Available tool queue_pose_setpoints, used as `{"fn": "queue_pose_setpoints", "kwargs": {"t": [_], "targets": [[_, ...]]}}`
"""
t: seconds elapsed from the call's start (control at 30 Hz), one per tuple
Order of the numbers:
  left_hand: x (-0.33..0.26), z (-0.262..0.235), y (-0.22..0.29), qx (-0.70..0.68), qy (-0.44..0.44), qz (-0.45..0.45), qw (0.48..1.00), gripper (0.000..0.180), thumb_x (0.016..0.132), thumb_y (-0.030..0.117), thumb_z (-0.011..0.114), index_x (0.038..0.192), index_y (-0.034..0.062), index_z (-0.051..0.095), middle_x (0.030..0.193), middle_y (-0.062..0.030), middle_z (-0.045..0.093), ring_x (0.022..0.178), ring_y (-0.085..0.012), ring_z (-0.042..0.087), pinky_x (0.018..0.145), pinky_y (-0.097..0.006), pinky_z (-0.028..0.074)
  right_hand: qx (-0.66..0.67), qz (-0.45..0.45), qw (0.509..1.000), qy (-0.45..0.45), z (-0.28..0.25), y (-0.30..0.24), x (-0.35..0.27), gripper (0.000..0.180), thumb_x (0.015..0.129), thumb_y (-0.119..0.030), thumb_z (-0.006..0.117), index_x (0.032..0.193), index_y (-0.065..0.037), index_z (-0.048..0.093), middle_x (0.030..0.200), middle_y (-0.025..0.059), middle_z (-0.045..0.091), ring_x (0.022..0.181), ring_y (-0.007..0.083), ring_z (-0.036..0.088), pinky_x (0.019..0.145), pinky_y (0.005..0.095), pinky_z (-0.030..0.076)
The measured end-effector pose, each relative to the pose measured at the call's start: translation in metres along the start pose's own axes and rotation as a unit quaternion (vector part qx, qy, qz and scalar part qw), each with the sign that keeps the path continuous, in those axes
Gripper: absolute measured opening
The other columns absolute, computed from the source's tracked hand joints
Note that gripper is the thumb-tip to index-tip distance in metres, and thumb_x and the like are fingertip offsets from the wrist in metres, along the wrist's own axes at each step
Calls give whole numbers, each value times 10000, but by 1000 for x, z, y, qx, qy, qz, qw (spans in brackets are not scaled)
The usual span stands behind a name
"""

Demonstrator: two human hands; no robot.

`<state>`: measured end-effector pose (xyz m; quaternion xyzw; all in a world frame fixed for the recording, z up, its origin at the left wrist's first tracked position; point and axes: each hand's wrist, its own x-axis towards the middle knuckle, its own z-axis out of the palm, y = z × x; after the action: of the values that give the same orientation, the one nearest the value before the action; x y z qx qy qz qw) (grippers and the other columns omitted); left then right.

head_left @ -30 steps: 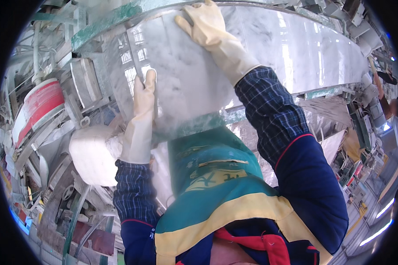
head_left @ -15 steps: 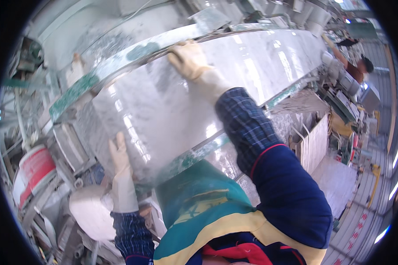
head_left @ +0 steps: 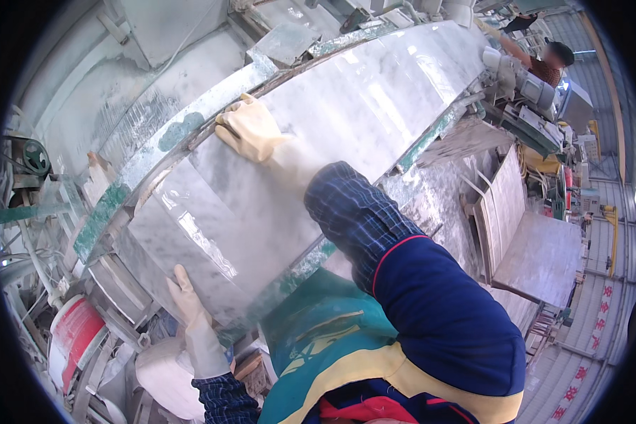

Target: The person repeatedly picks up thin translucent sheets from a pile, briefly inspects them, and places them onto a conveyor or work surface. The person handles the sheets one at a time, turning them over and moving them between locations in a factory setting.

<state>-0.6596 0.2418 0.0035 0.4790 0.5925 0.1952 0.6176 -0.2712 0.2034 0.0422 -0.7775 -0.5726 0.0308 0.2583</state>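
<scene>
A long, glossy grey-white stone slab (head_left: 346, 113) lies on a bench with green-and-white painted edges (head_left: 297, 275). My right hand (head_left: 251, 131), in a cream rubber glove, reaches across the slab, its fingers bent over the far edge. At the slab's near left end is my left hand (head_left: 191, 300), gloved alike, with fingers stretched out along the stone. What lies under its palm is hidden. Streaks of bright light reflect off the slab's polished face.
A chalky painted beam (head_left: 148, 155) runs along the slab's far side. Left of me stand a red-and-white bucket (head_left: 81, 336) and a pale rounded container (head_left: 166, 374). To the right are upright boards (head_left: 498, 205) and a flat panel (head_left: 537, 258). A person (head_left: 548, 67) stands at the far right.
The whole view has shifted, so the slab and bench appear lower and further left. Both hands keep about the same places on the slab.
</scene>
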Motion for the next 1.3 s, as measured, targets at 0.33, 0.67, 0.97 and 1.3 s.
{"fn": "queue_pose_setpoints", "kwargs": {"t": [0.33, 0.67, 0.97, 1.3], "targets": [[-3, 2, 14, 185, 12, 66, 980, 509, 1075, 396, 539, 1376, -14, 517, 1280, -138, 620, 1120, -231, 583, 983, -376, 456, -58, 53, 996, 53, -20, -39, -103, 509, 915, -205, 656, 1360, 15, 546, 1430, 249, 509, 1389, 445, 424, 1177, 546, 336], [12, 1, 8, 28, -58, 49, 997, 668, 1075, 402, 531, 1545, -31, 337, 1569, -182, 424, 1350, -277, 498, 1126, -385, 400, -111, 111, 988, -1, -24, -114, -229, 546, 916, -250, 630, 1408, -29, 541, 1487, 188, 503, 1417, 372, 439, 1208, 497, 314], [39, 8, -15, 98, -8, 22, 995, 760, 1042, 498, 540, 1517, -73, 381, 1546, -257, 443, 1393, -335, 473, 1151, -398, 379, -101, 116, 988, 5, -11, -106, -227, 510, 862, -158, 647, 1344, -29, 539, 1414, 181, 526, 1322, 380, 485, 1158, 499, 348], [32, 13, -1, -38, -61, -20, 997, 741, 1020, 435, 631, 1492, -79, 380, 1460, -194, 514, 1315, -282, 510, 1107, -368, 401, -109, 167, 979, 37, -25, -130, -277, 471, 924, -178, 674, 1370, -48, 598, 1480, 217, 531, 1407, 420, 453, 1191, 491, 345]]}}
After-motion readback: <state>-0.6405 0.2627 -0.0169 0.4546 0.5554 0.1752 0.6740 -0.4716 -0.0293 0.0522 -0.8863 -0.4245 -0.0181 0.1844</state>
